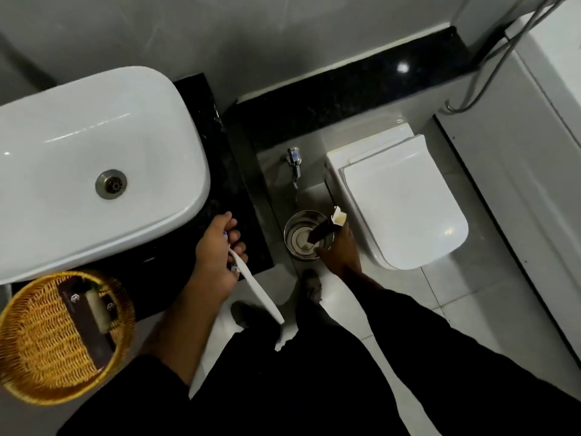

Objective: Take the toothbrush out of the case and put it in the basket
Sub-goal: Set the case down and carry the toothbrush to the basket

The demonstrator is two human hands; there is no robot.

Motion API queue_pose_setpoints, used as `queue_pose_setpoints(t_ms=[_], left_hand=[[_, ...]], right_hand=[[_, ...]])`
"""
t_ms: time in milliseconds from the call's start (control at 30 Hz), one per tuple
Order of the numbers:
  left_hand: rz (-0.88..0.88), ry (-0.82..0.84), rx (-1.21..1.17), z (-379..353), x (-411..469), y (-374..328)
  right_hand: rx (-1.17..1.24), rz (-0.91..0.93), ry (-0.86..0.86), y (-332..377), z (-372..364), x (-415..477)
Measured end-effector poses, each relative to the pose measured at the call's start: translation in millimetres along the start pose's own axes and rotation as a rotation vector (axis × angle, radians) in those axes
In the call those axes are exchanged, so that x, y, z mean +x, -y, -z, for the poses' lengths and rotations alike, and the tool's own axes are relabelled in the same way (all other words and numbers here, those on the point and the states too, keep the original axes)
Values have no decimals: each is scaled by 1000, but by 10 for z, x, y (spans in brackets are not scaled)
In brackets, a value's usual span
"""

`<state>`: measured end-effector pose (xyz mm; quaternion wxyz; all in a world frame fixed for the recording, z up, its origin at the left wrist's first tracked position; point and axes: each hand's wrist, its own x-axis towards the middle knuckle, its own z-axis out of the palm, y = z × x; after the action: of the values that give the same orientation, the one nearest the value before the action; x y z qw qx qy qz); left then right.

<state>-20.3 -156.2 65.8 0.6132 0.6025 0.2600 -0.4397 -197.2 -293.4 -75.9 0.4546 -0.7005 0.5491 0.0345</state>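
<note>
the person's dark trouser legs (314,372) fill the near edge, and everything else is read from the sink (94,158) that sits on the black desk (220,190).

just right of the sink's near corner, the left hand (217,256) forms a grip curled tight around the head end of the white toothbrush (254,284). the fingers pinch it near the bristles, so the handle trails free, slanting down toward the legs and away from the sink. it looks already out of its case, which would explain that loose, carrying hold.

farther right of the sink, over the floor, the right hand (339,247) holds the dark case (323,231) by its lower end, grip pressed shut around it. the pale open end of the case is tipped up, directly above a steel bin (295,237) beside the toilet (405,202). my guess is that the empty case is being held over the bin to be dropped.

the wicker basket (28,350) sits below the sink's near edge, at its left, with a few dark packets inside. the toothbrush is well apart from it, so the placing step is not yet done; the left hand would need to swing across the sink's front to reach it.
</note>
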Motion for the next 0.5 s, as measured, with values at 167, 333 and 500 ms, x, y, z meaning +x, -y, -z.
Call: queue_pose_setpoints(t_ms=[167, 333, 500], left_hand=[[9, -30, -6, -27, -5, 106], [6, -51, 41, -84, -15, 214], [-94, -124, 226, -91, -16, 200]], right_hand=[[-65, 3, 84, 21, 86, 100], [0, 162, 262, 405, 164, -154], [199, 187, 706, 1095, 271, -763]])
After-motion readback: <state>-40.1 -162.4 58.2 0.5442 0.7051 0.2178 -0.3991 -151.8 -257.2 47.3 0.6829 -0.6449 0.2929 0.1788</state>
